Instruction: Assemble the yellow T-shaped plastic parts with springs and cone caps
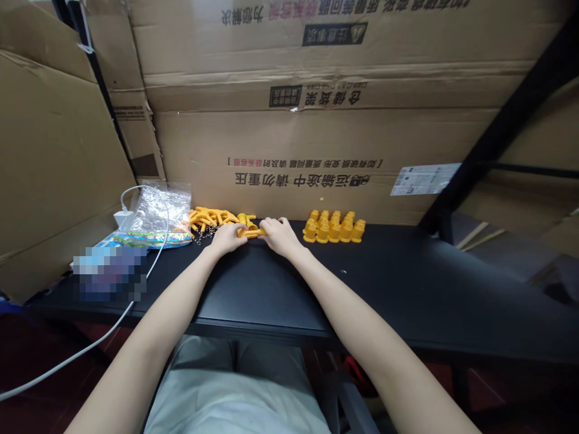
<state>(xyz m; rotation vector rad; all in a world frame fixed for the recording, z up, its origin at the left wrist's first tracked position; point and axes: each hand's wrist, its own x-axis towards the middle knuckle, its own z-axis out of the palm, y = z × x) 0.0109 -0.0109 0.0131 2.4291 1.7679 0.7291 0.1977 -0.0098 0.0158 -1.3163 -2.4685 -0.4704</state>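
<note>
Between my two hands is a small yellow plastic part (251, 233), held low over the black table. My left hand (228, 237) grips its left end, fingers closed. On its right end, my right hand (280, 235) has its fingers pinched. Just behind the part lies another yellow plastic piece (246, 220). A pile of yellow branching plastic pieces (212, 216) lies beyond my left hand, with small metal springs (203, 234) in front of it. To the right of my right hand, several yellow cup-shaped pieces (333, 229) stand upright in rows.
A clear plastic bag (165, 208) with a colourful edge lies at the left, beside a white charger (123, 217). Its white cable (113, 328) runs over the front edge of the black table (407, 283). Cardboard panels (294, 138) stand behind; a black post (488, 132) rises at right.
</note>
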